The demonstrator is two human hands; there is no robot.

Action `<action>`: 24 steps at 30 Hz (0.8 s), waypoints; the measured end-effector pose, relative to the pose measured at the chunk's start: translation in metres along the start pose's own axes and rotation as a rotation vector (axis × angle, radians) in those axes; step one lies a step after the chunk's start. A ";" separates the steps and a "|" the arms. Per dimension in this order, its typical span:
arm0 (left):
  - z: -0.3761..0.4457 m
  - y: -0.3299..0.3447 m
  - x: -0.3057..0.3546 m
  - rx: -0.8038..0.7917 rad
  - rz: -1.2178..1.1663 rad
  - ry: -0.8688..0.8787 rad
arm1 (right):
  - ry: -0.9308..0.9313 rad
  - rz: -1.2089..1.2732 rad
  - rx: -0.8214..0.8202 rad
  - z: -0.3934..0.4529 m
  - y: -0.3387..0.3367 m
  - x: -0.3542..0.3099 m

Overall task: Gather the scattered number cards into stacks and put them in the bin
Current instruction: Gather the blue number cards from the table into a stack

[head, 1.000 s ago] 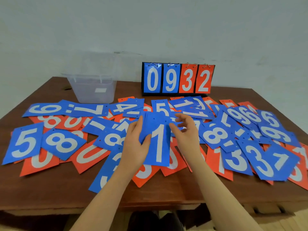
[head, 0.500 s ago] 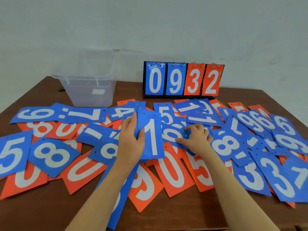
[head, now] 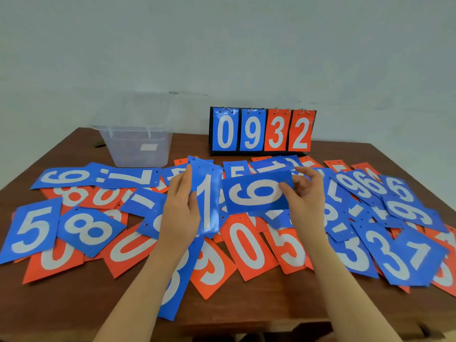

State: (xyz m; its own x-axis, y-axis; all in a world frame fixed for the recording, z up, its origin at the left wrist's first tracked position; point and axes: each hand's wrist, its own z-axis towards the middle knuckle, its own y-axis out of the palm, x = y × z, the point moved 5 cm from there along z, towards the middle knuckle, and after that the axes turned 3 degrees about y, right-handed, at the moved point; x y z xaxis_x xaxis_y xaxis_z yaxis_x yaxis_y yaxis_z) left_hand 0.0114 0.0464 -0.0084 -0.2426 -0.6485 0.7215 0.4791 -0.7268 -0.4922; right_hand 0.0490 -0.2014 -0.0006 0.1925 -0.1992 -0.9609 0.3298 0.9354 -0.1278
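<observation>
The scoreboard reads 0932; the held blue cards show 1 and 9

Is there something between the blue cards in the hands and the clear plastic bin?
Nothing visible. The clear plastic bin stands open behind the left hand; only flat cards lie on the table between.

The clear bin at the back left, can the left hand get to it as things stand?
Probably yes. The bin stands open-topped behind the cards, nothing blocking it, though the left hand holds a stack topped by a blue 1.
</observation>
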 end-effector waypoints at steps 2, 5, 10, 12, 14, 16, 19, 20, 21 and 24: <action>-0.002 -0.004 0.005 -0.019 -0.029 0.005 | 0.030 0.067 -0.076 -0.008 -0.003 -0.008; -0.008 -0.008 0.009 -0.081 -0.086 -0.002 | 0.019 0.066 -0.223 -0.024 0.003 -0.019; -0.027 -0.009 0.016 -0.209 -0.192 -0.021 | -0.040 -0.013 -0.321 -0.047 0.040 -0.023; -0.036 -0.010 0.013 -0.224 -0.213 -0.039 | -0.060 -0.049 -0.325 -0.054 0.058 -0.024; -0.046 -0.016 0.004 -0.220 -0.193 -0.056 | -0.054 -0.090 -0.355 -0.061 0.076 -0.023; -0.054 -0.027 -0.008 -0.161 -0.163 -0.063 | -0.107 -0.119 -0.365 -0.067 0.089 -0.024; -0.058 -0.049 -0.028 -0.024 -0.110 -0.144 | -0.098 -0.116 -0.315 -0.069 0.097 -0.015; -0.057 -0.057 -0.034 0.011 -0.086 -0.177 | -0.065 -0.144 -0.298 -0.068 0.099 -0.006; -0.056 -0.063 -0.040 0.036 -0.063 -0.202 | -0.036 -0.208 -0.289 -0.067 0.101 0.003; -0.052 -0.074 -0.053 0.048 -0.009 -0.242 | 0.082 -0.601 -0.343 -0.063 0.109 0.033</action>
State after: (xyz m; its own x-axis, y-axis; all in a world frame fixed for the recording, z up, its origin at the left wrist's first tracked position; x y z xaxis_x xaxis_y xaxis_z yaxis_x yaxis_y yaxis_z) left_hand -0.0552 0.1229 -0.0360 -0.0404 -0.5648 0.8242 0.5190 -0.7167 -0.4658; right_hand 0.0334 -0.0875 -0.0618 -0.0066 -0.7015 -0.7127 0.0441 0.7118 -0.7010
